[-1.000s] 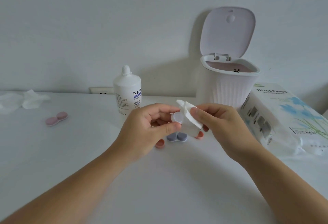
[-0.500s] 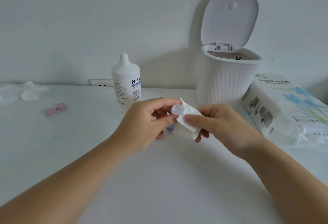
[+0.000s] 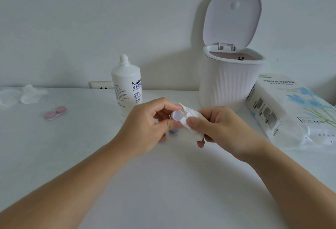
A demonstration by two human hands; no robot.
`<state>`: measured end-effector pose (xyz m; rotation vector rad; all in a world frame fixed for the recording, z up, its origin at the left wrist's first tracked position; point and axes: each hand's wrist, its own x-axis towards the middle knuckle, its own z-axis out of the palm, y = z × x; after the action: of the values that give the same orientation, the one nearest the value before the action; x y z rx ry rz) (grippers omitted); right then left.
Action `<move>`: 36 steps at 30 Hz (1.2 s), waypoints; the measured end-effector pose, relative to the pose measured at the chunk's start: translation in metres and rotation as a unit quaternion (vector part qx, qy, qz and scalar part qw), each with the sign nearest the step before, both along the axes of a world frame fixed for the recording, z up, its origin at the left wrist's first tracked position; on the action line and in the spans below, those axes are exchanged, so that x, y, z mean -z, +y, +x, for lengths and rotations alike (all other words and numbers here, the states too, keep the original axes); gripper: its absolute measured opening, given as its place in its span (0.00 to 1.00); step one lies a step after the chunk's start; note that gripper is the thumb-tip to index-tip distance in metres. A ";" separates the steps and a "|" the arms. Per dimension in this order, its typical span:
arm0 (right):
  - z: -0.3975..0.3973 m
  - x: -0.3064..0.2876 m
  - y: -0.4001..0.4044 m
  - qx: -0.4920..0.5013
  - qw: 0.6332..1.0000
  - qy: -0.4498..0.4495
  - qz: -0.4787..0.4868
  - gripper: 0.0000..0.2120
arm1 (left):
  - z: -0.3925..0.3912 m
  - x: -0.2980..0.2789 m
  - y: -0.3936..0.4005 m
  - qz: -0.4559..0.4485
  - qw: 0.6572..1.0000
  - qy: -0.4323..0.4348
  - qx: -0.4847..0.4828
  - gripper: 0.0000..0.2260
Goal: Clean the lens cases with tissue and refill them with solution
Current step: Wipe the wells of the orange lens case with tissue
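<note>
White table (image 3: 163, 183) across the lower frame. Ribbed white bin (image 3: 231, 81), lid up, upper right; tissue pack (image 3: 292, 112) at right edge. Solution bottle (image 3: 126, 87) upright at centre, behind the hands. Right hand (image 3: 223, 128), centre, fingers curled, pinching folded tissue (image 3: 192, 123). Left hand (image 3: 147, 127), thumb and forefinger pinching small lilac cap (image 3: 177, 115), tissue touching it. Crumpled tissues (image 3: 23, 95) far left. Pink lens case (image 3: 55, 113) mid-left. Purple case (image 3: 173, 131) partly hidden beneath the hands.

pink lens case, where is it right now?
Head view, far left on the table: the pink lens case lies closed, just in front of the crumpled tissue, well left of the solution bottle.
</note>
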<state>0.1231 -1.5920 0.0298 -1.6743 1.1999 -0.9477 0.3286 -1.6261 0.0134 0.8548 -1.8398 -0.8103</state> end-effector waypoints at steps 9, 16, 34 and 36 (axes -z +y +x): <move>0.000 -0.002 0.003 -0.007 1.000 0.000 0.019 0.14 | 0.003 -0.002 0.001 0.000 1.000 0.007 -0.001 0.14; 0.005 0.001 0.003 0.038 0.997 -0.072 -0.003 0.15 | -0.003 0.001 0.008 -0.015 0.999 0.018 -0.027 0.11; 0.002 0.002 -0.001 0.126 0.991 0.022 -0.039 0.18 | 0.008 -0.004 -0.007 0.054 0.997 -0.036 -0.029 0.12; 0.002 0.002 -0.002 0.140 0.989 -0.001 -0.048 0.19 | 0.010 -0.004 -0.008 0.100 0.995 -0.008 -0.007 0.11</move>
<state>0.1248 -1.5943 0.0280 -1.6041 1.4339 -1.1932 0.3386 -1.6338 0.0178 1.0024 -1.7856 -0.9941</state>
